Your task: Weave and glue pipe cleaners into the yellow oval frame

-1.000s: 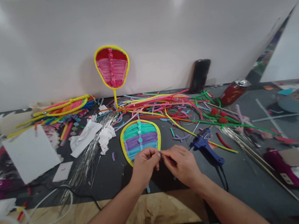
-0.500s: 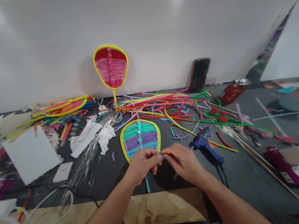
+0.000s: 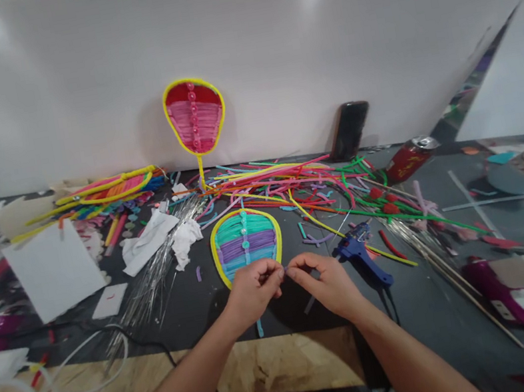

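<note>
My left hand [image 3: 255,289] and my right hand [image 3: 324,282] meet fingertip to fingertip above the table's near edge. Thumb and forefinger of each are pinched on a tiny purplish bit, too small to name. Just beyond my left hand lies a fan-shaped pipe-cleaner piece [image 3: 245,247] with teal, purple and blue rows, a yellow rim and small beads or buttons down its middle. My left hand covers part of its lower end, and its teal stem shows below. To the right of my right hand rests a blue glue gun [image 3: 362,259].
A pink and red pipe-cleaner fan [image 3: 196,116] stands against the white board [image 3: 267,53]. Loose pipe cleaners [image 3: 275,183] pile up behind. A phone [image 3: 350,131] leans at the back, near a red can [image 3: 410,159]. Silver wires [image 3: 156,285] and white paper [image 3: 54,269] lie left.
The fingers of both hands have shifted slightly around the tiny bit, and my right hand's fingers are more arched. Everything on the table stays where it was.
</note>
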The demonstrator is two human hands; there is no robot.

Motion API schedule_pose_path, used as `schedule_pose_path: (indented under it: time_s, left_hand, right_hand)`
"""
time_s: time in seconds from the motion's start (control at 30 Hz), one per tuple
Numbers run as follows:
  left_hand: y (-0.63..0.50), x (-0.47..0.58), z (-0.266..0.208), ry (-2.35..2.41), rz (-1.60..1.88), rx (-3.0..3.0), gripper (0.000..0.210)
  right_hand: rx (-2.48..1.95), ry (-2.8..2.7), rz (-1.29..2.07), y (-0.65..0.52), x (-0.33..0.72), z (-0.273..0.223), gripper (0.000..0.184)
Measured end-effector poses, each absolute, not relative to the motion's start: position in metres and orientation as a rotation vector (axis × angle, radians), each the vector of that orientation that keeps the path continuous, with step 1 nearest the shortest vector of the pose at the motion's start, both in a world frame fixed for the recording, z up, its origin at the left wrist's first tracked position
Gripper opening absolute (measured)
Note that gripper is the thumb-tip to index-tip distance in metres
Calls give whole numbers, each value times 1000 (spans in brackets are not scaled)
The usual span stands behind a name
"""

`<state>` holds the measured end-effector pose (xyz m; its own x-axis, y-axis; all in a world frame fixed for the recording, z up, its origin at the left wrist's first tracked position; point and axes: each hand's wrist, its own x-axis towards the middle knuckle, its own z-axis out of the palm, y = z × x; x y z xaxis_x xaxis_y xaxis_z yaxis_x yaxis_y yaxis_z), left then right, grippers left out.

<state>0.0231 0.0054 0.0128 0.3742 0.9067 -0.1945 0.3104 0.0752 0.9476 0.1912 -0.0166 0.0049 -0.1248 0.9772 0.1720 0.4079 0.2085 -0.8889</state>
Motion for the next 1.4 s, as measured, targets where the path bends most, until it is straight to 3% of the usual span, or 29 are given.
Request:
schedule_pose_path:
  time_s: [0.3, 0.6, 0.8, 1.1, 1.4]
  left_hand:
    - [3, 29, 1, 1005, 742, 1051, 32]
    - [6, 27, 10, 982, 630, 1040, 41]
    - [10, 20, 7, 960, 549, 1011, 32]
    - [7, 27, 4, 1036, 791, 894, 31]
    - [3, 32, -4, 990, 861, 890, 31]
  right_hand:
    - [-1206, -1836, 560, -18, 190, -2, 11]
    - [-1184, -1859, 634, -17, 196, 1, 17]
    - [-1113, -1941, 596, -16, 198, 3, 15]
    - [-1162, -1908, 422, -19, 192, 1, 9]
    - [-1206, -1785, 538, -20, 189, 0, 11]
